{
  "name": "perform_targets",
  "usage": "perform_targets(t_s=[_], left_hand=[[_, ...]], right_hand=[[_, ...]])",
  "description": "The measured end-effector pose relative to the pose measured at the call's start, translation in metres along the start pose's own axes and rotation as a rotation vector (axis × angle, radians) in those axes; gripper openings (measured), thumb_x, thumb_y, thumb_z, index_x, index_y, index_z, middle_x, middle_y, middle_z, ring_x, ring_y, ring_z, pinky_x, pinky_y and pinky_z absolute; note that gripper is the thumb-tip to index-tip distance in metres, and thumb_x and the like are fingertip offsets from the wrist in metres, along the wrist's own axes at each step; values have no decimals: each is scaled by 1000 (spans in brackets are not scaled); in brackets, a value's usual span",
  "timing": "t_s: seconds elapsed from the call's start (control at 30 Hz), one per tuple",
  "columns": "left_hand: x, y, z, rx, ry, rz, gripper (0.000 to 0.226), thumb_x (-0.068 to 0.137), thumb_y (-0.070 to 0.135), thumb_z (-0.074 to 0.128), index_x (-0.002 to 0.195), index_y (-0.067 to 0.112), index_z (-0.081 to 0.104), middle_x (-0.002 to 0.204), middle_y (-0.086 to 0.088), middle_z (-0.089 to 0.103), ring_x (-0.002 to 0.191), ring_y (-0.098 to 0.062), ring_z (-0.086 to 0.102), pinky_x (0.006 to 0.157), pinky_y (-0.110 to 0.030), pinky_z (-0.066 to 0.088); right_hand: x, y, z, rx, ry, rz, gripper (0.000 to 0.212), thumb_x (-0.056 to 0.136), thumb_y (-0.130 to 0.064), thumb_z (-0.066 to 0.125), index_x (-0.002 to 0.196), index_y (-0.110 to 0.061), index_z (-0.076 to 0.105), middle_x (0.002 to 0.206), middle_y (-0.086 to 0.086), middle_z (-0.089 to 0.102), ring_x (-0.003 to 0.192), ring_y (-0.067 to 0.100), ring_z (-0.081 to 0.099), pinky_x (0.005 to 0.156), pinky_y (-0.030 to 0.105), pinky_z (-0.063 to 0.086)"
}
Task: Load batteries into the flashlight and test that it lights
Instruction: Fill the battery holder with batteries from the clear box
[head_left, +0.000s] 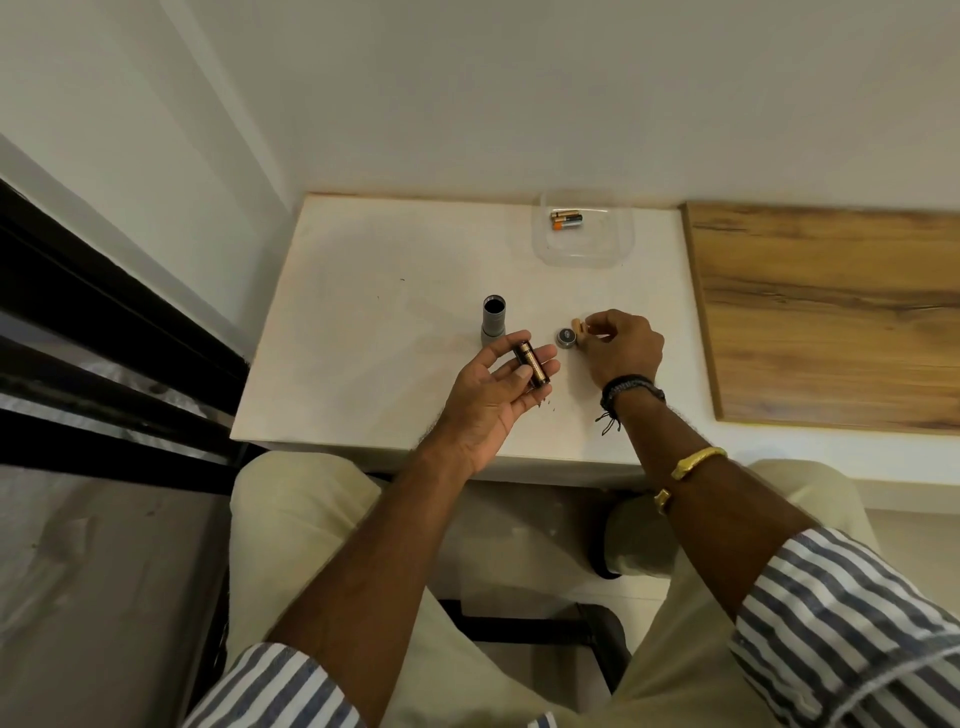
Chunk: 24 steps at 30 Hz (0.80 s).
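Note:
The grey flashlight body (492, 319) stands upright on the white table (363, 322), its open end facing up. My left hand (493, 395) is palm up just in front of it and holds a dark battery holder (687, 370) between thumb and fingers. The round end cap (566, 336) lies on the table to the right. My right hand (621, 348) hovers beside the cap with fingers curled; whether it pinches something I cannot tell. Several batteries (566, 220) lie in a clear tray (584, 249) at the back.
A wooden board (831, 312) lies on the table to the right. White walls rise behind and to the left. A dark railing (104, 332) runs along the left side. My knees in beige trousers are under the table's front edge.

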<state>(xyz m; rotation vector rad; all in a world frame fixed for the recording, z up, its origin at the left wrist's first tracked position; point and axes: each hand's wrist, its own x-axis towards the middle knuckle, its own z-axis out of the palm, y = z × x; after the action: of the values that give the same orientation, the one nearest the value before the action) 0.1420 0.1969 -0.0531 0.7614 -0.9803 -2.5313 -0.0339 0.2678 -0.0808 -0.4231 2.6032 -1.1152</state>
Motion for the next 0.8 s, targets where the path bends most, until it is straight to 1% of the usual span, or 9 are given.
perform_targets(t_s=[0.1,0.17,0.3,0.5,0.6,0.67,0.73,0.8], left_hand=[[-1,1,0,-37,-33,-8,40,100,-9,47,137,8,52,131,-22,62,126,-38,61,98,-38,57],[-3,2,0,-33,-42,-7,42,100,-8,47,139,7,51,127,-20,63,122,-36,63,100,-39,57],[-5,2,2,-10,-46,-4,41,100,-7,49,138,9,53,122,-17,66,117,-33,67,99,-39,57],[-7,4,3,-3,-49,-2,45,100,-3,52,142,12,52,122,-18,69,114,-30,70,94,-35,58],[-7,5,2,9,-51,-3,43,100,-2,52,140,14,54,122,-17,70,114,-30,70,94,-34,58],[-7,5,2,15,-52,-2,42,100,-1,52,139,15,55,123,-17,70,114,-30,70,95,-35,58],[-7,4,2,18,-49,5,41,100,-2,53,137,15,56,124,-18,69,114,-31,70,93,-35,58],[-6,3,2,27,-40,12,40,100,-2,52,137,14,56,125,-19,69,114,-32,70,92,-35,59]], right_hand=[[-3,2,-4,30,-2,-1,24,88,-17,77,111,-13,76,106,6,77,99,22,70,98,36,55],[-6,5,-7,50,-11,-7,24,88,-12,74,112,-13,76,106,6,77,100,21,70,100,39,55],[-8,10,-12,78,-34,-15,27,89,-7,72,116,-13,75,110,6,76,98,17,68,102,37,54],[-14,10,-19,136,-32,-13,30,88,-8,75,117,-12,74,111,6,76,100,17,69,102,37,54],[-23,8,-24,189,-20,-36,27,88,-7,74,114,-12,75,108,5,77,99,20,72,97,38,58],[-33,5,-28,300,-29,-23,21,90,-9,72,111,-13,76,99,5,77,91,22,73,84,37,62],[-46,0,-31,430,-101,-6,18,93,-9,70,109,-13,76,92,3,77,82,18,74,71,33,64],[-58,-7,-34,528,-224,-5,17,92,-8,69,106,-14,77,93,4,78,78,16,72,66,31,62]])
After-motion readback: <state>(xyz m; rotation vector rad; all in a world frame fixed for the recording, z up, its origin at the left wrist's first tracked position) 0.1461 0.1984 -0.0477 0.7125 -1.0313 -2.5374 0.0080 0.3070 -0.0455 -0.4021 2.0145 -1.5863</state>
